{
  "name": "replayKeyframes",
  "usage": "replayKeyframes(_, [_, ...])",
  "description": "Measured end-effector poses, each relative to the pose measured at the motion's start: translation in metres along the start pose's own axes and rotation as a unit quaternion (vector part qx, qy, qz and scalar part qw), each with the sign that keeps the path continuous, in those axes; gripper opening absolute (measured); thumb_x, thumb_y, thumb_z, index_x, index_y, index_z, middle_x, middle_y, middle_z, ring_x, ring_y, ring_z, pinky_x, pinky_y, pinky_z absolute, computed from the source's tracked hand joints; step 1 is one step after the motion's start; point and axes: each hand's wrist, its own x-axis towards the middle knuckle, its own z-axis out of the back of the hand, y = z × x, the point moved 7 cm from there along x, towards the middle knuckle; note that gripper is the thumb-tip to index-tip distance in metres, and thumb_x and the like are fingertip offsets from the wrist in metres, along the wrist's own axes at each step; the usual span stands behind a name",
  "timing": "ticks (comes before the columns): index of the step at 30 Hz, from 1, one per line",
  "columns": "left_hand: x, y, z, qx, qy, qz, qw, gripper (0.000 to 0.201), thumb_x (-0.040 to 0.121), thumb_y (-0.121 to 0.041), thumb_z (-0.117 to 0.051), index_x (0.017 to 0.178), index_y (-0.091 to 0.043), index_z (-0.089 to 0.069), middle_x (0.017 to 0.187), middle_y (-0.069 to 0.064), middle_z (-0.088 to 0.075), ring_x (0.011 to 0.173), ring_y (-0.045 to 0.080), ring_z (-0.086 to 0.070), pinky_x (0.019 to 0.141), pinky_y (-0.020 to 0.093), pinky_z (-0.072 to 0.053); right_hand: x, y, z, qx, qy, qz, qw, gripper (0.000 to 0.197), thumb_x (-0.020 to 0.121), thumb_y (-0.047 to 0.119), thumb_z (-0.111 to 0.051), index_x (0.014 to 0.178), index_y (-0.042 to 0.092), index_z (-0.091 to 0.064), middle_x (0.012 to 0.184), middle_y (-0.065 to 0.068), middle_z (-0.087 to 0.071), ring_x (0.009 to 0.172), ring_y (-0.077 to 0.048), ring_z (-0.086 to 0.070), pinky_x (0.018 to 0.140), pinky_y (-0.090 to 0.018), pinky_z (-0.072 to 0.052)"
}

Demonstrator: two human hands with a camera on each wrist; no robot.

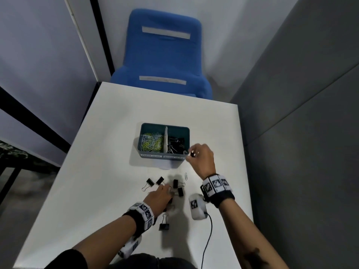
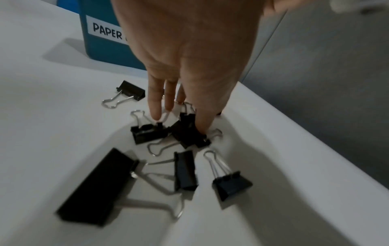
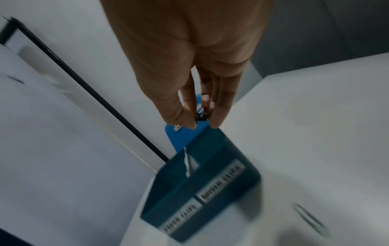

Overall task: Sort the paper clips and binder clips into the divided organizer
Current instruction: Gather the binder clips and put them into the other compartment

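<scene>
A teal divided organizer (image 1: 165, 125) stands mid-table; its left half holds paper clips (image 1: 153, 140), its right half black binder clips (image 1: 175, 144). My right hand (image 1: 191, 154) hovers at the organizer's front right corner and pinches a small black binder clip (image 3: 201, 116) between thumb and fingers, above the organizer (image 3: 210, 179). My left hand (image 2: 179, 123) reaches down with straight fingers into several loose binder clips (image 2: 147, 134); a fingertip touches one wire handle and the thumb rests on another clip (image 2: 187, 133). A lone paper clip (image 1: 186, 176) lies near the organizer.
More binder clips lie apart on the white table (image 1: 116, 133): one far left (image 1: 149, 183), one near me (image 1: 164, 224), a large one (image 2: 96, 188). A blue chair (image 1: 165, 55) stands behind the table. A grey partition (image 1: 301, 94) borders the right edge.
</scene>
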Motion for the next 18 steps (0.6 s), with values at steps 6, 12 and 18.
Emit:
replayKeyframes(6, [-0.007,0.026,-0.012,-0.039,-0.005,0.044,0.998,0.049,0.039,-0.042,-0.089,0.081,-0.033,-0.065,0.085,-0.007,-0.050,0.058,0.009,-0.048,0.034,0.014,-0.037,0.018,0.029,-0.005,0.017,-0.023,0.039,0.999,0.024,0.080,0.023,-0.069,0.103,0.021,-0.063,0.097,0.003,-0.054,0.075,-0.013,-0.058,0.065,-0.020,-0.042])
replayKeyframes(12, [-0.024,0.031,-0.001,-0.189,-0.019,0.067,0.979,0.053,0.086,-0.011,-0.054,0.134,-0.026,-0.038,0.123,0.011,-0.040,0.098,0.032,-0.051,0.075,0.033,-0.045,-0.048,-0.038,-0.096,-0.203,0.179,0.064,0.960,0.036,0.083,0.020,-0.063,0.118,0.020,-0.054,0.119,-0.004,-0.049,0.098,-0.028,-0.059,0.075,-0.035,-0.049])
replayKeyframes(18, [-0.024,0.036,0.000,-0.169,-0.008,0.063,0.983,0.042,0.083,-0.012,-0.057,0.120,-0.023,-0.039,0.114,0.007,-0.041,0.102,0.030,-0.048,0.068,0.041,-0.050,-0.083,-0.072,-0.141,-0.254,0.237,0.098,0.933,0.049,0.081,0.020,-0.058,0.128,0.026,-0.042,0.137,-0.004,-0.036,0.116,-0.030,-0.042,0.066,-0.037,-0.048])
